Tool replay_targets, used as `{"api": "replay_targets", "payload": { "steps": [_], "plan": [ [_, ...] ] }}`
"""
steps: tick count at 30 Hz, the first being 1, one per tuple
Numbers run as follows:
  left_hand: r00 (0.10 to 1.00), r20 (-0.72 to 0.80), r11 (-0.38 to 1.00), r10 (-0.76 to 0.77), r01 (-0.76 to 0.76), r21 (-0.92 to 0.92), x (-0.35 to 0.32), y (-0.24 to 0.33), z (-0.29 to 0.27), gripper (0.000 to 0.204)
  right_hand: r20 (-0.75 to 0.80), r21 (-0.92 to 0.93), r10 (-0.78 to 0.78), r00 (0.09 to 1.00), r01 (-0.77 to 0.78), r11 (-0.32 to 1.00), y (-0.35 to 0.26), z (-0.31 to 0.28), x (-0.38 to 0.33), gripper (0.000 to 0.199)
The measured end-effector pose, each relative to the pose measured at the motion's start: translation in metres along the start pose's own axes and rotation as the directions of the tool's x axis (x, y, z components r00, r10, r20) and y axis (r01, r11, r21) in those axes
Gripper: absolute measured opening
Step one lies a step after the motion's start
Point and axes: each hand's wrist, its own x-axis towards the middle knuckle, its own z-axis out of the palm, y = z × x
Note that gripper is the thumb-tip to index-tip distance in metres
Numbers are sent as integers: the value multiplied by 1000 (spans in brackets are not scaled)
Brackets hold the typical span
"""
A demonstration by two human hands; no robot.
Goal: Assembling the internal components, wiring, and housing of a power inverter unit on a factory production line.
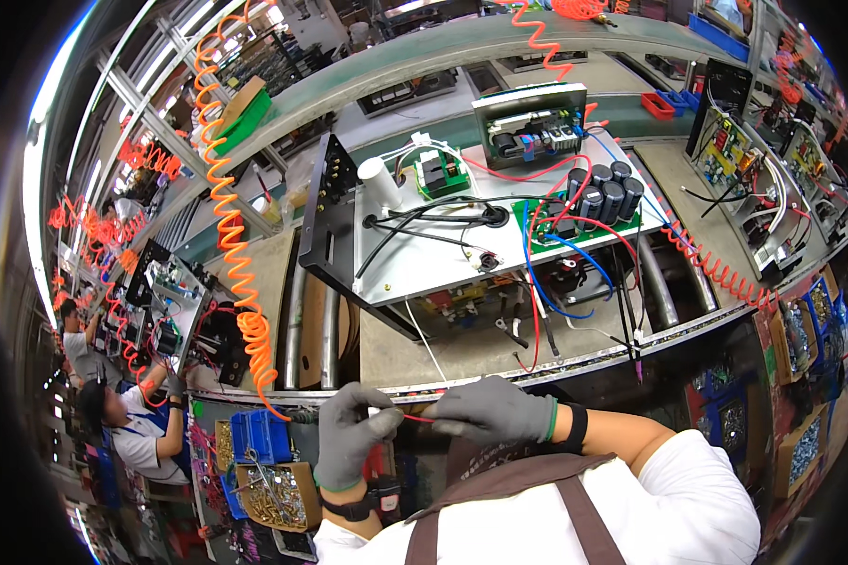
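Note:
Both my hands wear grey gloves and meet in front of my apron, at the near edge of the bench. My left hand (353, 435) is closed in a pinch, with a small white bit showing at its fingertips. A thin red wire-like piece (417, 418) stretches from there to my right hand (493, 411), whose fingers are closed on its other end. Beyond them stands a metal chassis (443, 240) with a black panel. On it sit a green circuit board (622, 231) with several black capacitors (601, 200), a white cylinder (379, 181) and loose cables (424, 215).
A coiled orange air hose (236, 245) hangs left of the chassis. Boxes of screws (283, 494) and a blue bin (261, 436) stand at my left; more parts boxes (796, 339) are at right. Metal rollers (330, 330) run under the work. Co-workers (146, 424) stand far left.

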Motion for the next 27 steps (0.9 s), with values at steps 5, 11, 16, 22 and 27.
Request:
{"api": "replay_targets", "payload": {
  "steps": [5,11,16,22,27],
  "plan": [
    [989,146,969,7,29,-245,68,-32,42,17,-182,295,315,931,-254,921,44,23,-3,27],
    [982,137,975,-131,153,-159,151,-71,119,30,-173,595,842,510,-627,503,103,27,-7,44],
    [999,-24,948,-32,23,-318,170,-81,154,20,-284,673,849,445,-538,507,113,17,-9,44],
    [994,-16,926,112,-110,-362,182,-93,155,15,-355,617,810,467,-534,578,110,13,-8,49],
    [996,10,951,84,-78,-298,189,-99,151,13,-431,587,795,426,-537,606,114,15,-8,50]
  ]
}}
